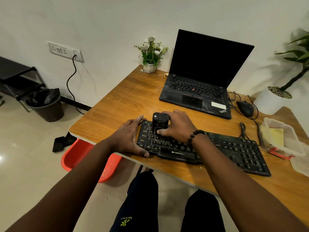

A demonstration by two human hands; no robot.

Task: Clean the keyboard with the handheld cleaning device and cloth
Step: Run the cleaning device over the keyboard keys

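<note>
A black dusty keyboard lies across the near edge of the wooden table. My right hand grips a small black handheld cleaning device that stands upright on the keyboard's upper left keys. My left hand clasps the keyboard's left end, fingers along the far corner and thumb on the near edge. A yellow cloth lies inside a clear plastic container at the table's right side.
An open black laptop stands behind the keyboard, with a wired mouse to its right and a small flower pot at the back corner. Beneath the table is a red tub; a bin stands by the wall.
</note>
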